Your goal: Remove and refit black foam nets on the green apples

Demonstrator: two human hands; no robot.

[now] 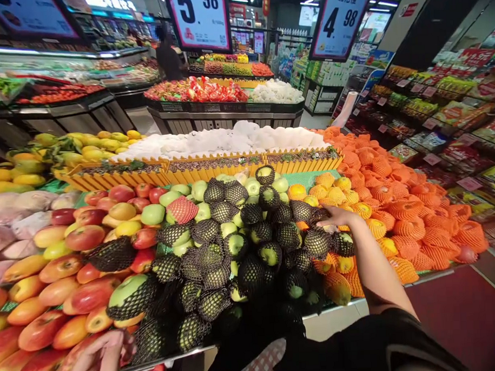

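My right hand [337, 217] reaches forward over the fruit stand and rests on a green apple in black foam net [313, 213] at the right edge of the pile of netted green apples [233, 245]; whether the fingers grip it I cannot tell. My left hand [100, 357] is at the bottom left edge, fingers curled over a red apple in a clear wrap [75, 356] at the front of the heap of red and yellow apples [68, 278]. A dark sleeve covers my right upper arm.
Oranges in orange foam nets [398, 202] fill the stand's right side. Yellow fences [214, 166] divide off white-wrapped fruit [229, 138] and yellow fruit [67, 151] behind. Price signs [201, 16] hang overhead. A person in dark clothes [168, 55] stands far back. Shelves [443, 113] line the red-floored aisle at right.
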